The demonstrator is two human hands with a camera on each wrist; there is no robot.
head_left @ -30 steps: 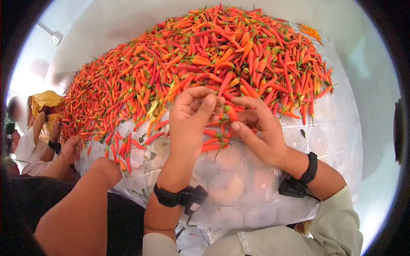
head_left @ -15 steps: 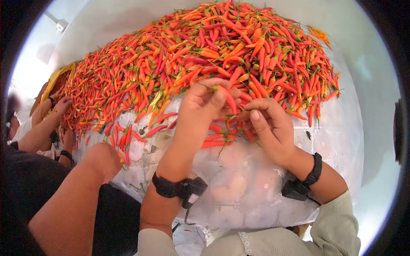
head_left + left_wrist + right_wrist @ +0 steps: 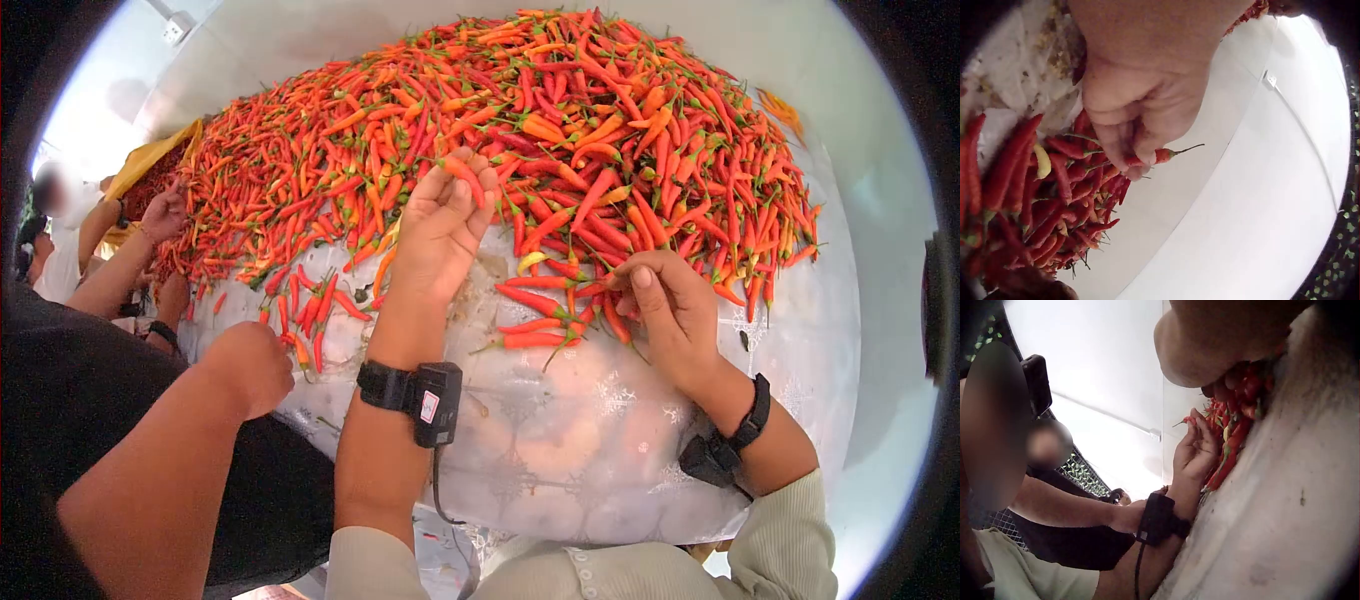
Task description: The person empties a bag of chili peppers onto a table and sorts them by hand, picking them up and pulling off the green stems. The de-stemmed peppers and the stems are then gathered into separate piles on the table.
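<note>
My left hand (image 3: 435, 235) is raised in front of the heap, pinching one red chili pepper (image 3: 463, 183) between thumb and fingers. In the left wrist view, the green stem end of that chili (image 3: 1163, 155) sticks out past the fingertips. My right hand (image 3: 675, 320) is low over a small loose group of red chilies (image 3: 540, 302) at the near edge of the heap. Its fingers are bent at the chilies, with the thumb beside the index finger; I cannot tell whether they grip one.
A big heap of red and orange chilies (image 3: 560, 110) covers the back of the table with its pale plastic cover (image 3: 560, 430). Another person's arm (image 3: 170, 430) reaches in at left, beside a few chilies (image 3: 318, 300). Farther left are more hands and a yellow sack (image 3: 150, 170).
The chili, between both hands a second ago, has gone up and left in my left hand, away from the right. My right hand has shifted slightly down and right in view.
</note>
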